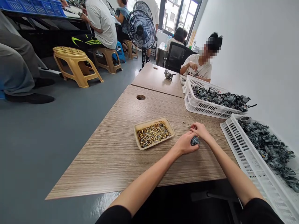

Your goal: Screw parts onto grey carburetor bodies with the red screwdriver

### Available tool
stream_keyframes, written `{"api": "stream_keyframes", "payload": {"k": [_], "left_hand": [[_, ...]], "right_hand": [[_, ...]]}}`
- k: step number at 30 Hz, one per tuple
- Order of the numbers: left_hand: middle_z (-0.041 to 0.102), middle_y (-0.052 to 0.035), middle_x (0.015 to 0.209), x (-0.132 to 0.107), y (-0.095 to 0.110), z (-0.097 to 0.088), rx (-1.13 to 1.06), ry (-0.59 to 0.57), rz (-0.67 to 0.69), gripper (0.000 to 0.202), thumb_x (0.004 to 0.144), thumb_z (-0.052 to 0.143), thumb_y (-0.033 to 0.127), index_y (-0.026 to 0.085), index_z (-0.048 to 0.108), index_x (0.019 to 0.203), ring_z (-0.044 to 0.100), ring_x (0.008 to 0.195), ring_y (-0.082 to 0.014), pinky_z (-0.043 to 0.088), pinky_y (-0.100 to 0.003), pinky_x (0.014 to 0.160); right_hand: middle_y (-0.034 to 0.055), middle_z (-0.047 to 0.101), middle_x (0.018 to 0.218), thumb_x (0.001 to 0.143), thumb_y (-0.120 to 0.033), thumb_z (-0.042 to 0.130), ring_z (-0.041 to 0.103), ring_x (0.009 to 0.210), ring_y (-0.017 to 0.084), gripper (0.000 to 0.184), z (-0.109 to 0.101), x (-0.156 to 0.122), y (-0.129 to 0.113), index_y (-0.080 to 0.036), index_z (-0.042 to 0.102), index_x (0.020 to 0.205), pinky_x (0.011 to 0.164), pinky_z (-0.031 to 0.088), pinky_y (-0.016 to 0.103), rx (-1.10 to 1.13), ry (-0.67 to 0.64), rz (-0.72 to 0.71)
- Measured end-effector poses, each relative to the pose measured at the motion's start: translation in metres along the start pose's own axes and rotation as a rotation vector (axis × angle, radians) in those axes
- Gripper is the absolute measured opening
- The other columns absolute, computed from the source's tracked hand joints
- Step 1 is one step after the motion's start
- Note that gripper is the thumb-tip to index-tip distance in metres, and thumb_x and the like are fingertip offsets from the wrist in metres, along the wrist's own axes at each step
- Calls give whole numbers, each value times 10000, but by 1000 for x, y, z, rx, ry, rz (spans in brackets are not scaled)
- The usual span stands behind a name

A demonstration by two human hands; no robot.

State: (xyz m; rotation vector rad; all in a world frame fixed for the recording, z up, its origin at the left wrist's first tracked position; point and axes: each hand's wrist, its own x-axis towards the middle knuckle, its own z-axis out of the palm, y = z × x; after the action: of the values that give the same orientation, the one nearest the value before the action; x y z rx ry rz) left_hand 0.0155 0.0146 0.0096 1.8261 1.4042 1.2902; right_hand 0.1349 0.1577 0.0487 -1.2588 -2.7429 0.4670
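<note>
My left hand (186, 143) is closed around a small grey metal carburetor body (195, 141), held just above the wooden table. Only the part's lower side shows between the fingers. Right beside it, my right hand (200, 130) has its thumb and fingertips pinched together at the top of the part. Whatever is in that pinch is too small to make out. Several thin metal pieces (186, 123) lie by the right fingertips. To the left of my hands stands a beige tray (143, 148) full of small brass jets and screws (154, 133).
A white crate (230, 132) of grey metal parts stands at my right. Behind it is another white crate (201, 109) full of carburetors (219, 98). Across the table (112, 149), which has a round hole (140, 97), a person (198, 67) works. A fan (141, 29) stands beyond.
</note>
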Motion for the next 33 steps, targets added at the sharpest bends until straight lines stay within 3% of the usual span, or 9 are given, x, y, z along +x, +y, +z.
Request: {"api": "stream_keyframes", "payload": {"k": [3, 8, 15, 20, 22, 27, 33], "left_hand": [[748, -70, 1206, 2, -3, -3, -28, 49, -32, 388, 858, 720, 289, 239, 656, 1237, 710, 1148, -275, 564, -415, 1053], [769, -60, 1231, 3, -3, -6, 113, 54, -112, 339, 923, 688, 337, 255, 666, 1251, 704, 1196, -303, 524, -480, 1093], [771, -76, 1141, 6, -10, -4, 116, 65, -155, 337, 1013, 628, 439, 219, 655, 1267, 724, 1109, -284, 543, -435, 1049], [757, -92, 1138, 7, -15, -3, 150, 67, -165, 369, 1043, 589, 463, 204, 629, 1303, 713, 1093, -290, 546, -436, 1028], [753, -92, 1145, 6, -15, -2, 162, 70, -153, 386, 1036, 600, 465, 205, 617, 1320, 707, 1090, -288, 545, -436, 1028], [741, -101, 1197, 3, -15, -1, 234, 32, -94, 448, 988, 672, 470, 207, 596, 1343, 682, 1158, -308, 522, -467, 1072], [724, -122, 1278, 1, -10, -4, 275, -29, -71, 708, 841, 829, 461, 190, 540, 1428, 663, 1206, -346, 507, -493, 1086]], "right_hand": [[35, 758, 880, 919, -202, 681, 656, 798, 163, 65, 0, -1, 3, -175, 738, 906, 727, 465, 250, -40, -8, -3], [41, 707, 857, 970, -200, 622, 620, 809, 174, 108, -6, -14, 14, -174, 675, 880, 741, 433, 257, -122, -1, 13], [74, 703, 936, 986, -216, 540, 646, 902, 220, 104, -12, -63, 44, -202, 591, 896, 850, 476, 317, -128, 68, 29], [28, 675, 827, 926, -228, 537, 645, 802, 213, 67, -6, -92, 59, -224, 578, 873, 782, 503, 316, 6, 139, 20], [27, 670, 829, 906, -208, 537, 639, 805, 215, 67, -3, -98, 61, -217, 603, 900, 783, 511, 319, 31, 159, -4], [85, 677, 981, 941, -141, 492, 651, 961, 251, 296, 0, -103, 59, -179, 690, 1158, 925, 534, 381, -44, 155, -99], [85, 711, 966, 955, -187, 525, 687, 879, 243, 202, -2, -111, 49, -187, 697, 1060, 885, 573, 386, 85, 168, -45]]}}
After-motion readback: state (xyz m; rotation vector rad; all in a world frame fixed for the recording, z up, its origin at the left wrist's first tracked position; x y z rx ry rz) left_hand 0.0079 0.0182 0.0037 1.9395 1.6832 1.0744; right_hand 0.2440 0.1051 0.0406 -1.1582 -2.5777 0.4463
